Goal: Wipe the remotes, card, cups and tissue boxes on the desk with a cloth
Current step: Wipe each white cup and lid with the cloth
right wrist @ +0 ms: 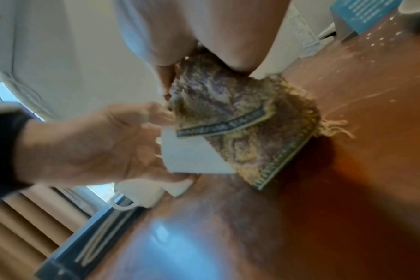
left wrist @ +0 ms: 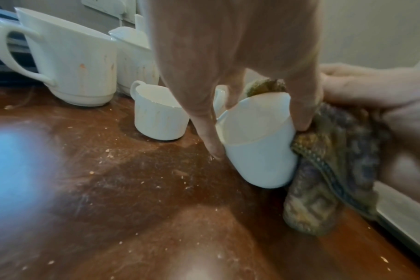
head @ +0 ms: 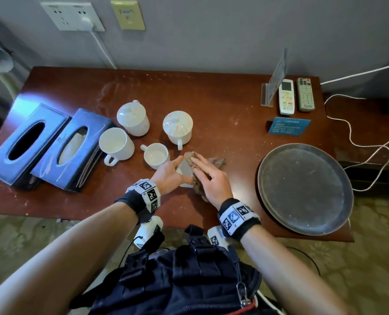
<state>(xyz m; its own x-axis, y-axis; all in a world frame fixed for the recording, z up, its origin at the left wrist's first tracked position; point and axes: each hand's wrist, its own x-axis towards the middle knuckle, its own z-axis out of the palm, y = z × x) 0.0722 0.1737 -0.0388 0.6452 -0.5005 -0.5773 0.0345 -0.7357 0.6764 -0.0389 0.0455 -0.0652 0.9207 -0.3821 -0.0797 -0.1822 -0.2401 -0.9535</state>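
My left hand (head: pixel 177 169) grips a white cup (head: pixel 184 170) tilted on the brown desk (head: pixel 223 105), thumb and fingers around its wall (left wrist: pixel 257 151). My right hand (head: pixel 202 171) lies flat on a brown patterned cloth (head: pixel 216 162) and presses it against that cup's side (right wrist: pixel 228 106). Behind stand two lidded cups (head: pixel 133 118) (head: pixel 177 126), an open mug (head: pixel 116 144) and a small cup (head: pixel 156 155). Two dark blue tissue boxes (head: pixel 25 142) (head: pixel 73 148) lie at the left. Two remotes (head: pixel 286 97) (head: pixel 305 94) and a blue card (head: pixel 289 126) lie at the back right.
A round grey metal tray (head: pixel 304 187) sits at the desk's front right corner. A clear sign stand (head: pixel 277 76) stands beside the remotes. White cables (head: pixel 359 133) trail off the right edge. Crumbs and smears dot the desk top.
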